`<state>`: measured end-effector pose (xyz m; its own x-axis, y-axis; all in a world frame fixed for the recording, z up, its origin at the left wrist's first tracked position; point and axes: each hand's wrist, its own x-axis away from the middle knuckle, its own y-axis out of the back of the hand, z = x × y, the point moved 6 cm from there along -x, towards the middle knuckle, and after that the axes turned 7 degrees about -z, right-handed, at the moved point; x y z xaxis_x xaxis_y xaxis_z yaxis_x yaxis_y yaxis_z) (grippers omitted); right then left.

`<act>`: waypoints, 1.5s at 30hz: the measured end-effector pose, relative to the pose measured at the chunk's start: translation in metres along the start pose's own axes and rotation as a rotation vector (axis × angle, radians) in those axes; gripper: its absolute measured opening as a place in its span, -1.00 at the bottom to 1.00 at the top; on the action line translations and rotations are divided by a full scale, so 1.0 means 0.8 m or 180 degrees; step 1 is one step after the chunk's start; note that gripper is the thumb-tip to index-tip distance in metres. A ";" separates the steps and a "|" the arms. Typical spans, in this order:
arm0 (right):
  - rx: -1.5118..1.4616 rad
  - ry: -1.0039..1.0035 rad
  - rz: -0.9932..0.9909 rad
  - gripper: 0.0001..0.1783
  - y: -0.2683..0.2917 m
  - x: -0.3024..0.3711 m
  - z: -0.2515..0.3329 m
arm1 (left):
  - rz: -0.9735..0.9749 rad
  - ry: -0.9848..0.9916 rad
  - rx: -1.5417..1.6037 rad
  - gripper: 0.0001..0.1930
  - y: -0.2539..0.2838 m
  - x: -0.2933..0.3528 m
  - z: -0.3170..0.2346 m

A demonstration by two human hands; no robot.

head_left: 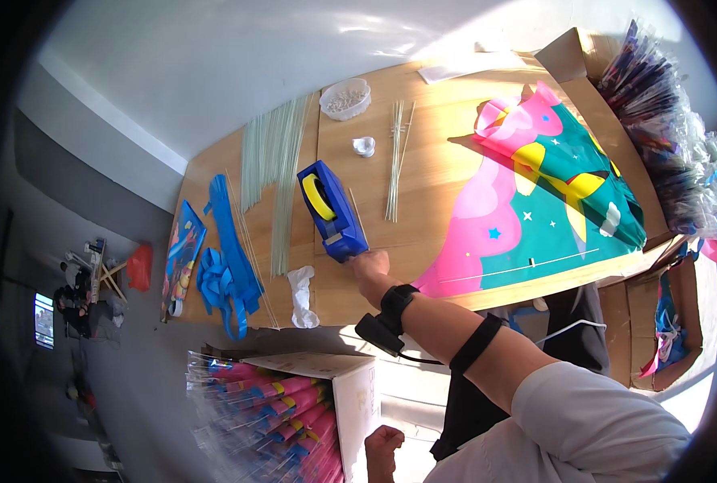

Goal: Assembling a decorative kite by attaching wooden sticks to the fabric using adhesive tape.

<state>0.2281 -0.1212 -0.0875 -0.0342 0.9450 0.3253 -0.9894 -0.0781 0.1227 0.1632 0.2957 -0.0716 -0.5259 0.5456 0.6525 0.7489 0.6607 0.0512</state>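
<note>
Looks like a small assembly workshop. Has a wooden worktop (423,229) set out for handwork: a tape dispenser (338,213) at the right fingers (378,260), thin rods (274,149) and blue strips (233,233) to their left, printed sheeting (495,258) to their right. Stocked with many alike plastic-wrapped pieces, in a carton (360,410) below the fingers and heaped (672,153) far right.

A plain white garment with a loose, short sleeve (600,410) is worn, its cloth softly creased and its edge ending near the elbow. Around the right wrist a black strap (398,301) is fastened, beside which a small, black, box-shaped module (379,334) is carried, with a thin black cable (423,361); a broad black band (475,344) is wrapped around the forearm. The right hand (368,266) and left hand (384,444) are seen bare.
</note>
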 end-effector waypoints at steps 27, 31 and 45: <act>-0.3388 -0.0265 -0.0216 -0.89 0.665 0.095 -0.035 | 0.1038 -0.2067 -0.2178 -0.94 -0.222 -0.059 -0.256; -0.3442 -0.0122 -0.0443 -0.89 0.680 0.095 -0.046 | 0.1102 -0.1676 -0.1873 -0.95 -0.245 -0.073 -0.251; -0.2493 0.0169 -0.1176 -0.80 0.692 0.068 -0.027 | 0.0621 -0.1866 -0.1311 -0.96 -0.286 -0.114 -0.279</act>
<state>-0.3245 -0.1063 -0.0220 0.3214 0.8817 0.3455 -0.7501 0.4597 -0.4754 0.1299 -0.0202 0.0258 -0.4105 0.8951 0.1740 0.8807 0.3397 0.3301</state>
